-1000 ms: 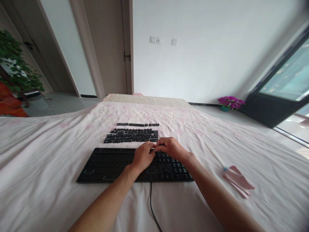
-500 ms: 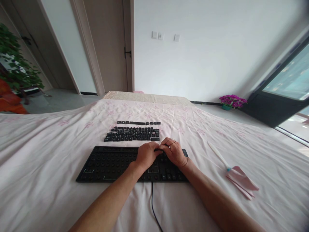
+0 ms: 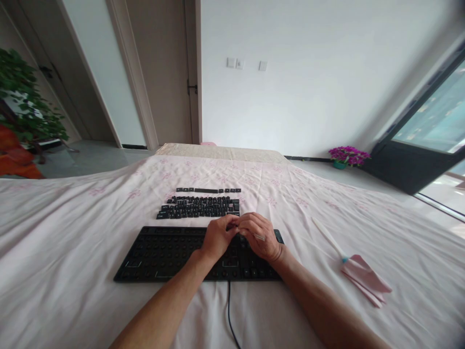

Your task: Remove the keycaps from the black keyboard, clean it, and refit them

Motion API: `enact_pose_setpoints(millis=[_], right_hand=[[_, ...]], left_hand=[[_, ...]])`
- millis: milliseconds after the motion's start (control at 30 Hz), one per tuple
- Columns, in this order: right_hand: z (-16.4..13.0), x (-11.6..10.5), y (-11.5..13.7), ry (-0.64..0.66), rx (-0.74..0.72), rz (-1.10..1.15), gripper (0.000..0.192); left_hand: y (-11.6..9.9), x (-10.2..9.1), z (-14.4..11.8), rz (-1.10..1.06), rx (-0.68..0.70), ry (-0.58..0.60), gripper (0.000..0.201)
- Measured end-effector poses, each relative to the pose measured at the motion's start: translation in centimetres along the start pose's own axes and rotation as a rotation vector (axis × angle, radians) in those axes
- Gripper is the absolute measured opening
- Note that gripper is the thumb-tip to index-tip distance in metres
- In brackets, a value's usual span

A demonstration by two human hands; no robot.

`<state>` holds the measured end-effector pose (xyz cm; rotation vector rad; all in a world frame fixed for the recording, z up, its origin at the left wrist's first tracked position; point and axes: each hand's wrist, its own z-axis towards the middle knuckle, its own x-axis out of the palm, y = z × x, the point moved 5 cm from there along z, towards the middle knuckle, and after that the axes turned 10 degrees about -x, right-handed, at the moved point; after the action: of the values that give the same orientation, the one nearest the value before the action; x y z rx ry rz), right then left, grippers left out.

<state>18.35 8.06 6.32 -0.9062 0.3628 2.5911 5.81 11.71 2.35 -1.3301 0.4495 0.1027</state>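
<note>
A black keyboard [image 3: 170,252] lies across the cloth with many of its keycaps off, while keys remain at its right end. My left hand [image 3: 220,237] is over its upper right part, thumb and fingers pinched together. Beside it, my right hand [image 3: 259,235] is closed with fingers curled, its tips meeting those of my left hand. Whatever is between the fingertips is hidden. A thin pale band shows at the right hand's fingers. Just beyond the keyboard, loose black keycaps [image 3: 198,208] are laid out in rows, with a long spacebar [image 3: 206,190] in the farthest row.
A pink cloth duster [image 3: 365,278] with a white handle lies at the right on the pale flowered tablecloth [image 3: 90,232]. The keyboard's cable [image 3: 230,310] runs toward me. Purple flowers [image 3: 348,156] stand on the floor by the far wall.
The right hand has rolled over, its fingers now curling lower and more closed against the left fingertips. The whole view has shifted slightly, so things appear a little lower.
</note>
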Motion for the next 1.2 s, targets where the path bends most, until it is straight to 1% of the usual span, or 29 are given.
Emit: enact_pose_setpoints(millis=[67, 100, 167, 233, 300, 367, 433, 500, 567, 633, 700, 767, 833, 900, 967, 1067, 1200], right_hand=[[0.1, 0.0, 0.3, 0.0, -0.044, 0.0, 0.013], [0.1, -0.1, 0.2, -0.005, -0.04, -0.009, 0.015], [0.2, -0.5, -0.3, -0.014, 0.04, -0.062, 0.018], [0.3, -0.8, -1.2, 0.01, 0.191, -0.135, 0.022], [0.4, -1.0, -2.1, 0.08, 0.34, -0.178, 0.025], [0.4, -0.9, -2.4, 0.172, 0.431, -0.176, 0.023], [0.5, -0.5, -2.3, 0.261, 0.47, -0.158, 0.019], [0.4, 0.0, -2.1, 0.323, 0.497, -0.146, 0.016], [0.3, 0.2, -2.1, 0.354, 0.524, -0.14, 0.015], [0.1, 0.2, -2.6, 0.361, 0.543, -0.126, 0.015], [0.0, -0.3, -3.9, 0.348, 0.572, -0.113, 0.015], [-0.4, -1.2, -6.3, 0.32, 0.639, -0.13, 0.017], [-0.9, -2.2, -9.4, 0.302, 0.741, -0.213, 0.017], [-1.7, -2.7, -12.3, 0.32, 0.844, -0.299, 0.017], [-2.2, -2.4, -14.3, 0.338, 0.868, -0.317, 0.019], [-2.7, -1.5, -16.0, 0.357, 0.865, -0.325, 0.019], [-3.3, -0.5, -17.0, 0.379, 0.869, -0.336, 0.018]], left_hand=[[0.5, 0.0, 0.2, -0.094, -0.035, 0.017, 0.025], [0.8, 0.0, 0.3, -0.131, -0.053, 0.016, 0.028], [1.4, 0.0, 0.5, -0.18, -0.091, -0.007, 0.034], [1.9, 0.0, 0.6, -0.218, -0.118, -0.036, 0.039], [2.1, -0.2, 0.6, -0.25, -0.123, -0.064, 0.04], [2.1, -0.3, 0.5, -0.278, -0.113, -0.083, 0.04], [1.9, -0.3, 0.4, -0.303, -0.092, -0.077, 0.041], [1.7, -0.3, 0.3, -0.311, -0.072, -0.057, 0.041], [1.5, -0.2, 0.2, -0.303, -0.059, -0.035, 0.042], [1.5, -0.1, 0.2, -0.281, -0.06, -0.024, 0.048], [1.5, 0.0, 0.3, -0.252, -0.067, -0.036, 0.056], [1.5, 0.0, 0.4, -0.217, -0.066, -0.063, 0.057], [1.5, -0.1, 0.4, -0.183, -0.047, -0.078, 0.052], [1.3, -0.2, 0.4, -0.13, -0.015, -0.085, 0.043], [1.2, -0.3, 0.3, -0.061, 0.014, -0.096, 0.037], [1.0, -0.4, 0.3, 0.013, 0.039, -0.112, 0.034], [0.9, -0.4, 0.3, 0.034, 0.038, -0.122, 0.033]])
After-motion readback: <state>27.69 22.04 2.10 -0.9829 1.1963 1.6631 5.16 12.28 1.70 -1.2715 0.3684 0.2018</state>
